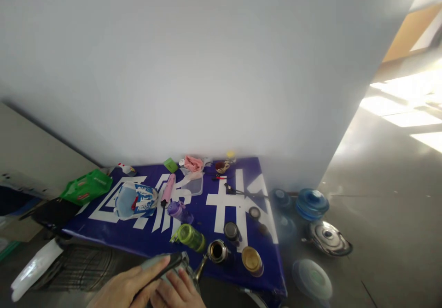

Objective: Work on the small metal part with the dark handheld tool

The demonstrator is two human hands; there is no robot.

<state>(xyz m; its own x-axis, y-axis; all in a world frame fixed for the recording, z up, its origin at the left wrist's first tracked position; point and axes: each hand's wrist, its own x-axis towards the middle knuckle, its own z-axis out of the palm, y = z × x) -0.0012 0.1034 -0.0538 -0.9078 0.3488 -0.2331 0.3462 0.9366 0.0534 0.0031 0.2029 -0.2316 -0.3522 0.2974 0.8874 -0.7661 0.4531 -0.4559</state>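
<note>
Both hands sit at the bottom edge — left hand curled around a dark flat handle, right hand with fingers pressed against the silvery metal vessel under it. So it's gripped but not set down; the blue white-lettered table just beyond holds a lidless steel flask, green bottle and gold-rimmed cup.

Spreading across the blue table cover: large white Chinese characters, seen upside down and partly hidden, not clearly readable. Showing on the blue-and-white bag: white print, too blurred to read. Nothing else legible.
</note>
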